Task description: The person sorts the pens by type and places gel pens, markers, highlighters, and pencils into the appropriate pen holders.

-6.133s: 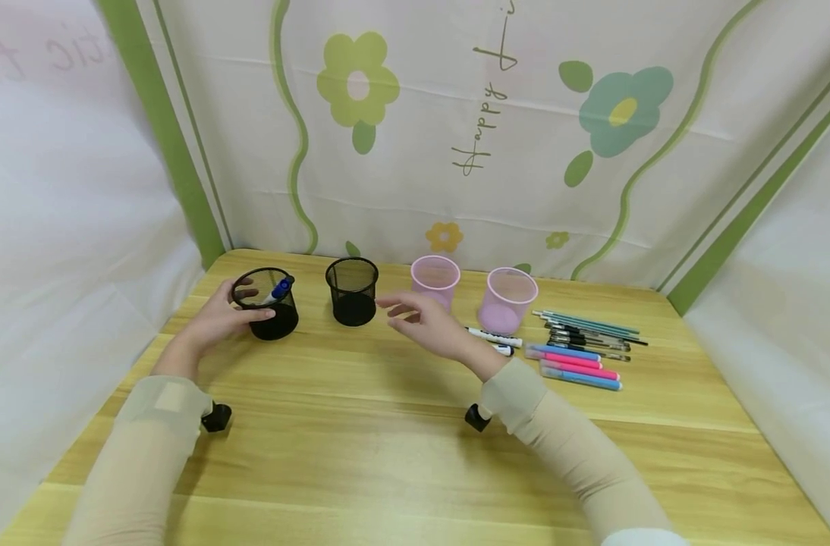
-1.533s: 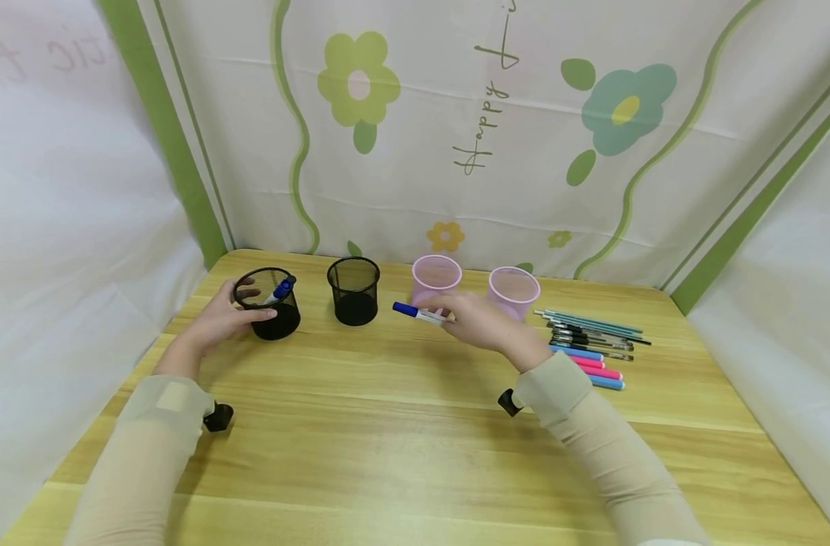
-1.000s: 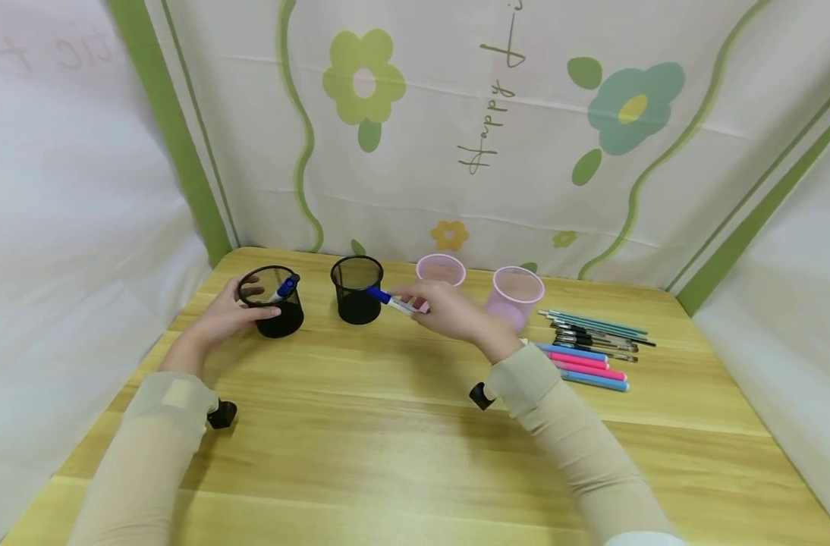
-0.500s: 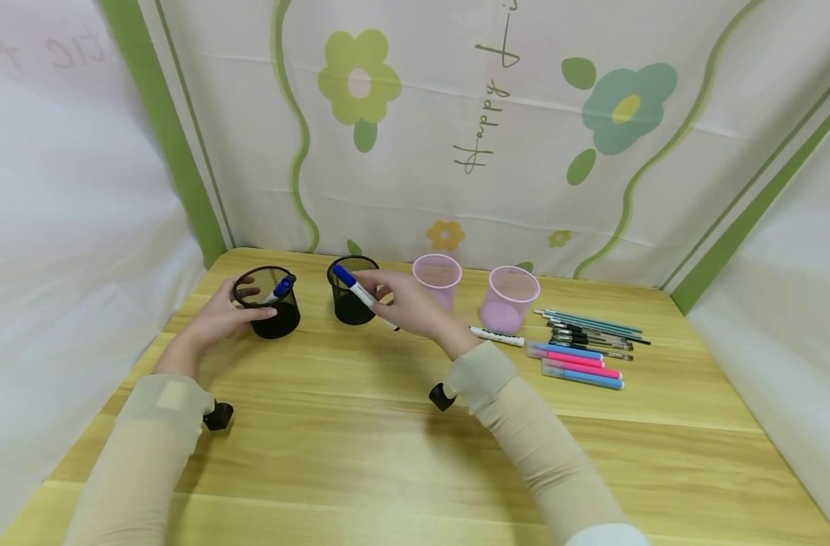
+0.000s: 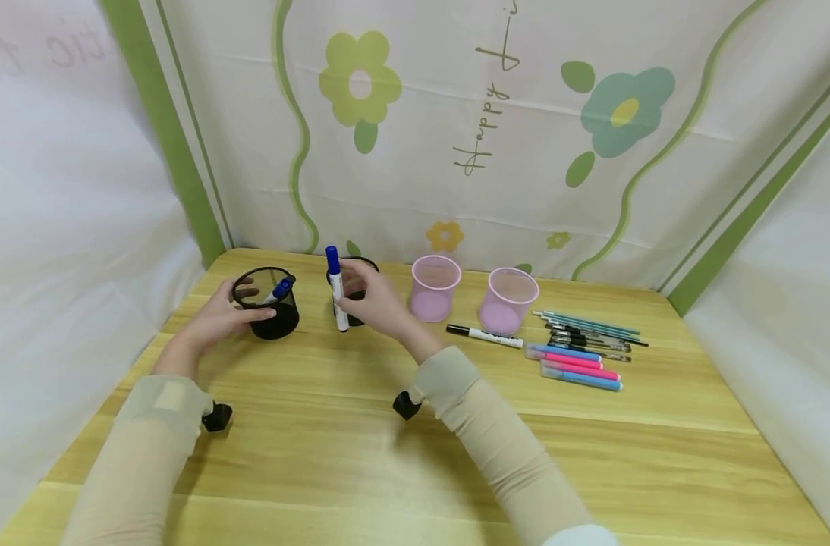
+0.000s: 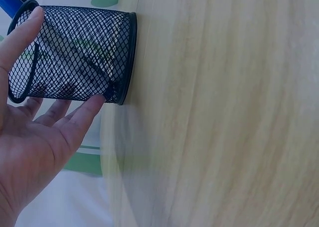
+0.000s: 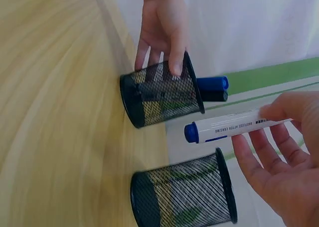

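My left hand (image 5: 213,318) holds the left black mesh pen cup (image 5: 276,322), its thumb at the rim and its fingers round the far side. A blue-capped marker (image 7: 212,83) and a black-capped marker (image 7: 214,96) stand tilted inside that cup. With thumb and fingers, my right hand (image 5: 370,299) pinches a white whiteboard marker (image 5: 337,292), blue cap upward and nearly upright in the head view. This marker is in the air, outside both cups, in front of the second black mesh pen cup (image 7: 184,194), which the hand partly covers.
Two pink pen cups (image 5: 432,299) stand to the right. A black-capped marker (image 5: 485,336) lies before them. Further right lie several thin paintbrushes (image 5: 589,334) and several pink and blue felt-tip pens (image 5: 582,371). A patterned curtain (image 5: 401,189) backs the wooden table (image 5: 360,462).
My right hand, bare 6.1 s ago, has taken a blue-capped marker, carried it left past the pink cups and turned it upright. My left hand has stayed on its cup.
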